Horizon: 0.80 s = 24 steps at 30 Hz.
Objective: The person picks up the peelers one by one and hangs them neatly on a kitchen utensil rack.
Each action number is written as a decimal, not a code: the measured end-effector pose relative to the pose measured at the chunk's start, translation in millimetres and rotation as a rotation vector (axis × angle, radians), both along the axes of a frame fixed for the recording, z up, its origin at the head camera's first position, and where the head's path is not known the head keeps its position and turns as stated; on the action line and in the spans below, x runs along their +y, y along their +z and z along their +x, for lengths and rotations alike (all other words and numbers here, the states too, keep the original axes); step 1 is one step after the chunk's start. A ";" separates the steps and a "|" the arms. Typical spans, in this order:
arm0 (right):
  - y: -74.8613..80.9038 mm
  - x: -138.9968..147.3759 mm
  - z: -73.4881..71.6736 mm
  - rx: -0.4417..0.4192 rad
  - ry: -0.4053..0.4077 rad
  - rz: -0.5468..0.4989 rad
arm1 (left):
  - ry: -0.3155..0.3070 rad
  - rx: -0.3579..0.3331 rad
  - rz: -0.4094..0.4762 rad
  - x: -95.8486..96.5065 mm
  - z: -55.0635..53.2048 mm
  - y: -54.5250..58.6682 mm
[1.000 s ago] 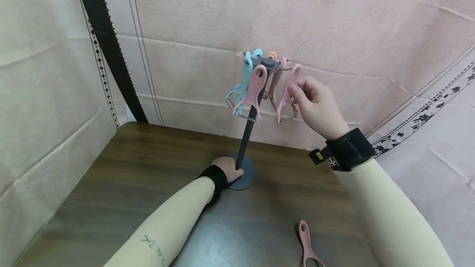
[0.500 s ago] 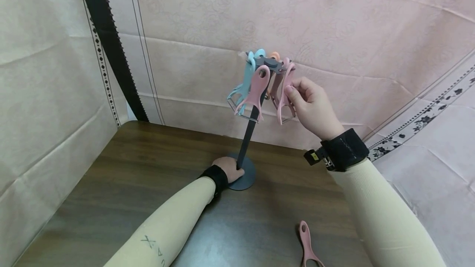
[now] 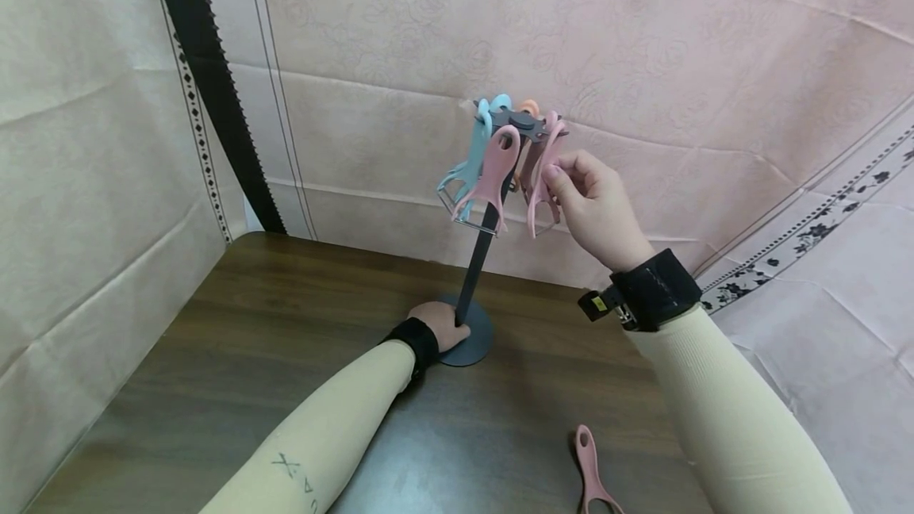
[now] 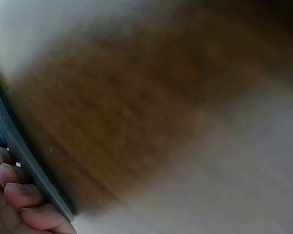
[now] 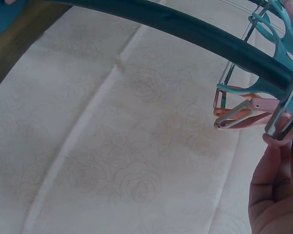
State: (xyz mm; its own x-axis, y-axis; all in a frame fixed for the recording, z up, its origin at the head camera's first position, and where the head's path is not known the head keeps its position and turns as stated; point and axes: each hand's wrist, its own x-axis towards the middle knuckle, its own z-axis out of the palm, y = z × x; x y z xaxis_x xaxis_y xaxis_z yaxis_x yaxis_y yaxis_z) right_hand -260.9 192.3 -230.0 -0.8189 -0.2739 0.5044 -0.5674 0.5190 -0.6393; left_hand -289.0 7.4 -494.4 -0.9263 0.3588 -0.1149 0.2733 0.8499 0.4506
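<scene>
My right hand pinches a pink Y-shaped peeler between thumb and fingers, its eyelet up at a hook on the right of a dark grey stand. Whether the hook passes fully through the eyelet, I cannot tell. Low on the stand, my left hand grips the foot of the pole over the round base; in the left wrist view its curled fingertips lie against the base. Light blue peelers, another pink peeler and an orange peeler hang from the other hooks.
One more pink peeler lies on the wooden table at the front right, cut off by the frame edge. Pale patterned cloth hangs behind and at both sides. A black strip runs down the left corner.
My right hand has moved left with the pink peeler, bringing its eyelet from beside the hook's tip in to the hook. The left hand stays at the base.
</scene>
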 end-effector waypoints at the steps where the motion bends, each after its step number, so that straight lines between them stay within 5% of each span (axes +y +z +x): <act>1: -0.4 0.1 -0.2 0.000 0.001 -0.007 | 0.000 -0.001 -0.004 0.0 0.4 0.9; 9: -4.7 7.2 -4.2 0.016 -0.011 -0.065 | -0.005 0.014 0.002 -1.5 5.3 7.9; 16: -13.1 17.6 -3.5 0.046 -0.087 -0.021 | -0.004 0.023 -0.001 0.0 1.0 -0.9; 24: -39.5 40.1 2.1 -0.075 -0.118 0.116 | -0.004 0.032 -0.002 0.9 -5.3 -10.6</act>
State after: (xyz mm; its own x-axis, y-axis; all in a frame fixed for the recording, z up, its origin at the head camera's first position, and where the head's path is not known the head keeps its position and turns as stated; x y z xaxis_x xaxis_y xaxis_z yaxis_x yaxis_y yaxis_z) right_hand -258.8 232.3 -269.5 -0.8829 -0.2261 0.4114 -0.4510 0.6520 -0.6095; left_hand -294.4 8.3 -504.9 -0.9281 0.3621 -0.0863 0.2906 0.8497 0.4399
